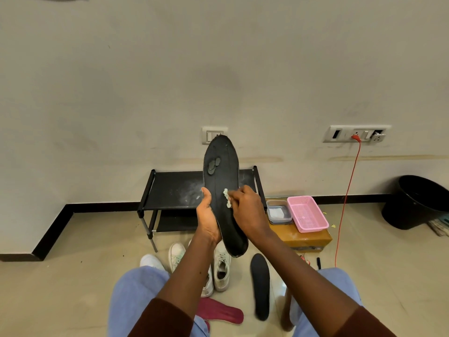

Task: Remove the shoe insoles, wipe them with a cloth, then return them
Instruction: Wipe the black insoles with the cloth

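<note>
Black insole [221, 175] stood upright in our left hand [206, 221], fingers curled around its edge, while our right hand [247, 212] pinched a pale cloth [227, 198] against it.

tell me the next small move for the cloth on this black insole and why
Probably slide the cloth up toward the top end. The right hand pinches it against the middle of the black insole, which the left hand holds upright; the grey patches higher up lie above the cloth.

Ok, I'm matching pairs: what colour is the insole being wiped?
Black: the held insole, seen in the head view.
</note>
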